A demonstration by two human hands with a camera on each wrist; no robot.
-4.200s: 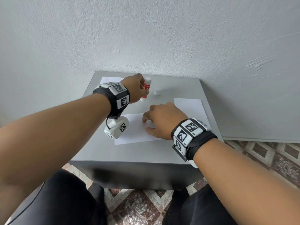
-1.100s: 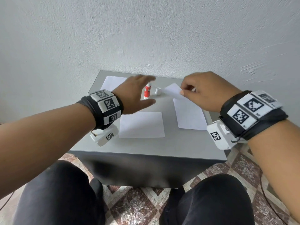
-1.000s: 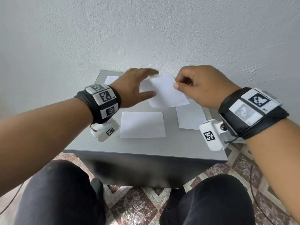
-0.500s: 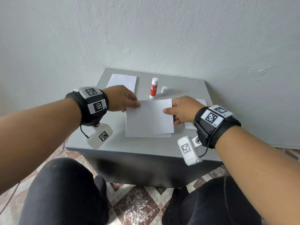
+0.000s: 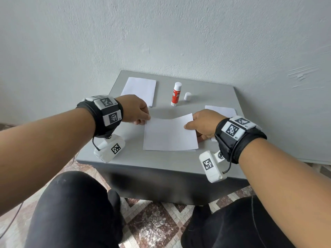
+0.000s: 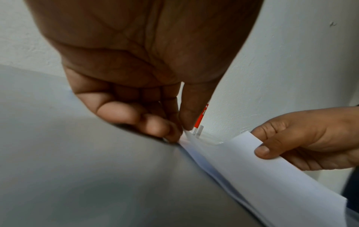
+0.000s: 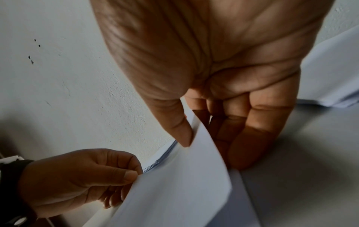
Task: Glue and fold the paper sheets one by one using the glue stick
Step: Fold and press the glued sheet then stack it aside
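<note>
Grey counter [image 5: 206,160] by the wall: your left hand [image 5: 136,110] and right hand [image 5: 204,125] each pinch a far corner of the sheet [image 5: 170,135], likely lining it up over the one beneath.

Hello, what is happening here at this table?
A person holds a white sheet by its two far corners, left hand on one, right hand on the other, lowering it onto a sheet already on the grey table. The glue stick stands uncapped behind, its cap beside it.
</note>
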